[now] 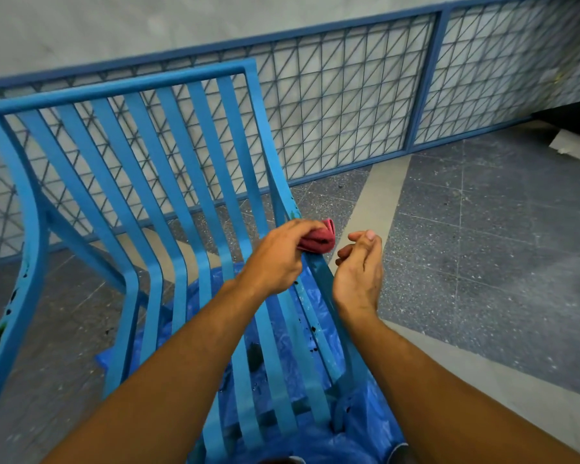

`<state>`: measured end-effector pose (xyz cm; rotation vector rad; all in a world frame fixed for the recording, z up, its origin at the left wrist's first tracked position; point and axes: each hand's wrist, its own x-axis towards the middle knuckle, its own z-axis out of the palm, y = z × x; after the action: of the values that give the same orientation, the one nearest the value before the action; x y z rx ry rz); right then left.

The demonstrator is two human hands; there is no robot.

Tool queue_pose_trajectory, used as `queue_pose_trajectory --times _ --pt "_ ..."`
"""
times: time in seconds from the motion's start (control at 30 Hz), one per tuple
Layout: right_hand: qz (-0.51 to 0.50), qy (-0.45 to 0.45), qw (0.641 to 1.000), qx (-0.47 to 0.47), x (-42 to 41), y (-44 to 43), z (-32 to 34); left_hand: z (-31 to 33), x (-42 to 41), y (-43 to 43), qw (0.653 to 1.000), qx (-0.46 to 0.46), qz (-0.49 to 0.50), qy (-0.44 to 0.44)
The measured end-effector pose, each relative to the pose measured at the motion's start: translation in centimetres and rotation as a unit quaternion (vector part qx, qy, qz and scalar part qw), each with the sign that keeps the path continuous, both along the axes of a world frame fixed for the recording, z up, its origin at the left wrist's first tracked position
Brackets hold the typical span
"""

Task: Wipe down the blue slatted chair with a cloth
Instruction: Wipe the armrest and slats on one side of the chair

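Note:
The blue slatted chair (168, 182) fills the left and middle of the head view, its back towards the fence and its seat towards me. Dark stains dot the right seat slats and the left armrest. My left hand (278, 256) is shut on a bunched red cloth (318, 241) and presses it on the chair's right side rail where back meets seat. My right hand (359, 272) hovers just right of that rail, fingers loosely curled, holding nothing and close to the cloth.
A blue plastic sheet (365, 426) lies on the floor under the chair. A blue wire-mesh fence (349, 102) runs behind it. White paper (573, 145) and a dark object (576, 118) lie at the far right on the speckled tile floor.

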<state>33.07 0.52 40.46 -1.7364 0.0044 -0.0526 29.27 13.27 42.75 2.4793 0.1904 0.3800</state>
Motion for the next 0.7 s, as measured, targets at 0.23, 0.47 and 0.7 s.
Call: queue_pose_trajectory --times 0.23,0.47,0.7 --pt "-0.004 0.005 1.000 0.009 0.3 -0.2 -0.1 -0.9 -2.9 -0.6 0.998 0.053 -0.022 -0.016" --pt "0.014 0.014 1.000 0.016 0.1 -0.2 0.0 0.1 -4.3 0.6 0.994 -0.107 -0.005 0.005" --pt "0.016 0.009 1.000 0.007 0.1 -0.2 0.0 0.5 -0.5 -1.1 0.999 -0.042 0.027 -0.018"
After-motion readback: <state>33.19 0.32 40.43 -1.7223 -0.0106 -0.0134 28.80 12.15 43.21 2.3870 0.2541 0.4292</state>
